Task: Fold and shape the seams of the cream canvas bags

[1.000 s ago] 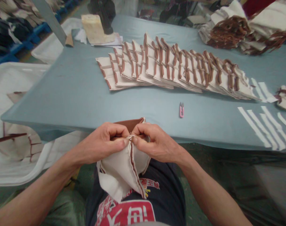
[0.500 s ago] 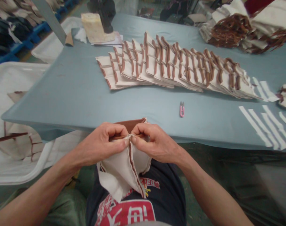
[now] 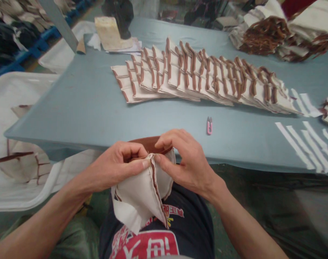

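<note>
Head view: white tub [image 3: 52, 181], at left — holds cream pieces [image 3: 20, 167] with brown trim. Fabric piece [image 3: 138, 187], cream, brown-edged, hangs before the torso at the table's edge; left hand [image 3: 117, 163] pinches its seam; right hand [image 3: 187, 158] rests a thumb there, forefinger parted. Blue-covered table [image 3: 72, 115] — bears overlapping row of trimmed pieces [image 3: 196, 75], pink snips [image 3: 209, 126], white strips [image 3: 311, 147]. Blue pallet [image 3: 39, 46] stands beyond, left.
</note>
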`<state>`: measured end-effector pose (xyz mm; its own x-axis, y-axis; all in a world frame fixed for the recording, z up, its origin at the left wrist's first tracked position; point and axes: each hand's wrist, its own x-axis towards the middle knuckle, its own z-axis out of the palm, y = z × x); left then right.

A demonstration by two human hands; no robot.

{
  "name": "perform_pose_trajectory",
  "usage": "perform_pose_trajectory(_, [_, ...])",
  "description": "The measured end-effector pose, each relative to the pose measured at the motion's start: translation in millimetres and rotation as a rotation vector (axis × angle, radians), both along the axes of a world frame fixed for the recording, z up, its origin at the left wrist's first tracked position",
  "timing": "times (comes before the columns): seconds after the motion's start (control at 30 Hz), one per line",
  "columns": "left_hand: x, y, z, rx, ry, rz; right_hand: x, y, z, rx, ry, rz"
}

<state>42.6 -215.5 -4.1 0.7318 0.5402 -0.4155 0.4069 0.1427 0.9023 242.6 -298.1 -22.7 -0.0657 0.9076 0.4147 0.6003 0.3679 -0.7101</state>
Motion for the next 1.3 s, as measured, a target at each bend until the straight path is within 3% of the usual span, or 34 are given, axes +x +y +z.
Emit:
perform_pose_trajectory(0.07, [0,-1,1.2,0.014,-0.014,-0.001,-3,-5,3.4,0.025,-0.052,-0.027])
perform_pose_trajectory(0.3, [4,-7,7.3,0.207,-0.013,0.022,-12,-18,11.5,-0.164,0.042,-0.012])
perform_pose_trajectory(0.5, [1,-14,11.1,0.364,0.027,0.025,-13,-16,22.7,-0.356,0.106,0.03])
perform_pose_trajectory(0.73, [2,-19,12.6,0.517,0.044,0.049,-13,-13,28.8,-0.43,0.103,0.055])
perform_pose_trajectory(0.87, [5,-17,11.5,0.434,0.071,0.079,-21,-10,21.5,-0.412,0.132,-0.015])
perform_pose_trajectory(1.0, [7,-12,5.8,0.264,0.08,0.137,-29,-6,4.3,-0.532,0.348,-0.068])
perform_pose_trajectory(1.13, [5,-10,-9.4,-0.048,-0.014,0.185,-30,-4,-11.0,-0.662,0.643,0.004])
perform_pose_trajectory(1.3, [-3,-7,-25.8,-0.344,-0.11,0.205,-28,-3,-15.9,-0.739,0.759,0.097])
